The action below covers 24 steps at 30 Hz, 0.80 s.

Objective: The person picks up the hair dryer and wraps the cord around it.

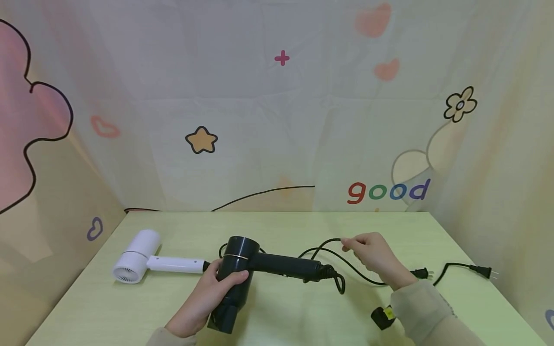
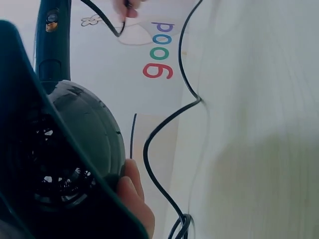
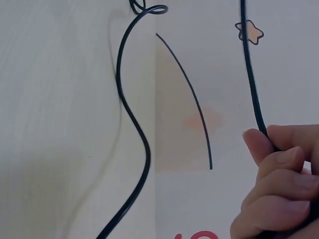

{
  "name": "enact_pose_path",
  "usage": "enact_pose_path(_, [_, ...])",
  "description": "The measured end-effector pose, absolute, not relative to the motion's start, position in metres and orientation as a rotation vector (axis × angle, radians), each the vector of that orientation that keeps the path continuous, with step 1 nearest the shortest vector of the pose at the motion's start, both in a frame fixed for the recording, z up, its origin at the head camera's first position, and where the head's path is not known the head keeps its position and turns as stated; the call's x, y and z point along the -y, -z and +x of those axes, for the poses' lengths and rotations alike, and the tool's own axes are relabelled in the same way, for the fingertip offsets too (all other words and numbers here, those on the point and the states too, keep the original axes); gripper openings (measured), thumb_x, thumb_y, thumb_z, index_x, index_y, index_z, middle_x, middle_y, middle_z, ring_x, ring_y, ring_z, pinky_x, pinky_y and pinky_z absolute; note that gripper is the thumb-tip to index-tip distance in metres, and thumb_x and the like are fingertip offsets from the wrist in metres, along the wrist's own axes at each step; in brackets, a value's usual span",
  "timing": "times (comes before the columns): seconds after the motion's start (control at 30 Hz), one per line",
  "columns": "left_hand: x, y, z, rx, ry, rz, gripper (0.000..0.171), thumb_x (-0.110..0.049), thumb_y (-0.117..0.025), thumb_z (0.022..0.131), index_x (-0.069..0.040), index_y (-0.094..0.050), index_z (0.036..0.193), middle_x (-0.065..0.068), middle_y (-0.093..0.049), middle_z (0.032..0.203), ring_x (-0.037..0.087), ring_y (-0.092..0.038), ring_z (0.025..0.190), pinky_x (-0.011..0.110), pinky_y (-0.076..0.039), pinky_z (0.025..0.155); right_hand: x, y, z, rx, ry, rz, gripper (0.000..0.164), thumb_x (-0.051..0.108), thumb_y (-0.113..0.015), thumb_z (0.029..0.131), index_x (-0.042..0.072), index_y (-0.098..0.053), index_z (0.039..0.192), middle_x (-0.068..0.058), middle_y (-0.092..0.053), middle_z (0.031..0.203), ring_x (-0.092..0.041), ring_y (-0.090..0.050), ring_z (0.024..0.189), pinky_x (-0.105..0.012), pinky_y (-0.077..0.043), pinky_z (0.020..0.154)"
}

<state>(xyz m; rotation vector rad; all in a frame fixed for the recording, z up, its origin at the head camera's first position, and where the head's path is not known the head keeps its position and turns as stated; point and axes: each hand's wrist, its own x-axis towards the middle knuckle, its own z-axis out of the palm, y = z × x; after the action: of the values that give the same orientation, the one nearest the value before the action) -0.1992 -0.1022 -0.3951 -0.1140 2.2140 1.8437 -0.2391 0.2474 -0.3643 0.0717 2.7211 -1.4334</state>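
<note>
My left hand [image 1: 212, 293] grips a black hair dryer [image 1: 283, 265] round its barrel, thumb across the front. The dryer's handle points right, and a flat nozzle [image 1: 225, 315] points down toward me. In the left wrist view, the dark nozzle opening fills the left side, with fingertips [image 2: 134, 194] at the barrel's edge. Up and to the right of the handle, my right hand [image 1: 374, 252] pinches a black cord [image 1: 331, 240] between thumb and fingers. The right wrist view shows that cord [image 3: 251, 84] running up from the curled fingers.
A white hair dryer [image 1: 177, 264] lies on the table [image 1: 104, 307] at the left. To the right are two black plugs [image 1: 481, 272] with metal prongs and a black blocky piece [image 1: 381, 319] with a yellow label. Another length of cord [image 3: 134, 119] lies along the table.
</note>
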Motion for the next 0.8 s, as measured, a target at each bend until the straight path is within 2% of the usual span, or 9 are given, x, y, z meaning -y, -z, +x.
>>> enact_pose_path(0.3, [0.104, 0.400, -0.202, -2.364, -1.751, -0.138, 0.083, -0.046, -0.070, 0.080, -0.003, -0.031, 0.139, 0.021, -0.052, 0.122, 0.028, -0.058, 0.095, 0.035, -0.047, 0.071, -0.249, 0.345, -0.242, -2.748, 1.525, 0.003, 0.040, 0.035, -0.053, 0.096, -0.002, -0.068, 0.101, 0.006, -0.032, 0.048, -0.008, -0.024, 0.041, -0.020, -0.022, 0.039])
enact_pose_path(0.8, [0.103, 0.407, -0.214, -2.592, -1.603, -0.142, 0.092, -0.050, -0.072, 0.076, 0.000, -0.028, 0.140, 0.022, -0.053, 0.120, 0.025, -0.059, 0.090, 0.035, -0.047, 0.068, -0.234, 0.318, -0.244, -2.736, 1.576, -0.091, 0.040, 0.038, -0.055, 0.095, 0.000, -0.068, 0.101, 0.007, -0.030, 0.048, -0.008, -0.024, 0.042, -0.022, -0.022, 0.041])
